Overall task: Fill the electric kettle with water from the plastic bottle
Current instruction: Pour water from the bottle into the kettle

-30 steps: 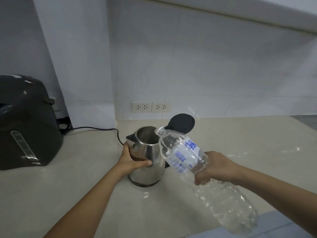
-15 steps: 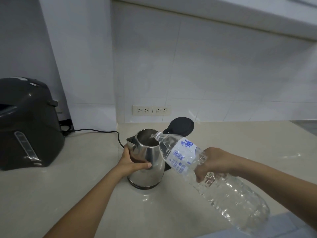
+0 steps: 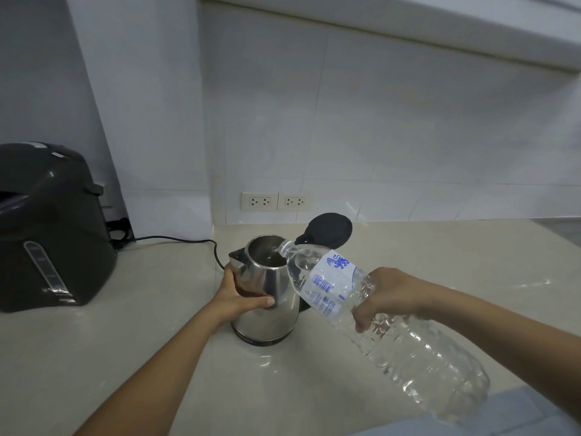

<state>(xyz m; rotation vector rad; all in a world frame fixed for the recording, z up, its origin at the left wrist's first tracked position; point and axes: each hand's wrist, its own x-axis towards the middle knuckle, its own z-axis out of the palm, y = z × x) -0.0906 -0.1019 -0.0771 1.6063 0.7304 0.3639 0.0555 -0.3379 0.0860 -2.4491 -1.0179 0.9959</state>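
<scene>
Left hand (image 3: 234,298) fingers clasp the kettle (image 3: 267,294); right hand (image 3: 388,294) fingers grip the tilted bottle (image 3: 361,306); advise keeping its neck over the opening.

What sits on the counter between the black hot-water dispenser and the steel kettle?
In the head view, only a black power cord crosses that stretch of counter between the hot-water dispenser and the kettle; the rest is bare.

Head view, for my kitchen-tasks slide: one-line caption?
Right hand tips plastic bottle into open kettle, steadied by left hand.
</scene>
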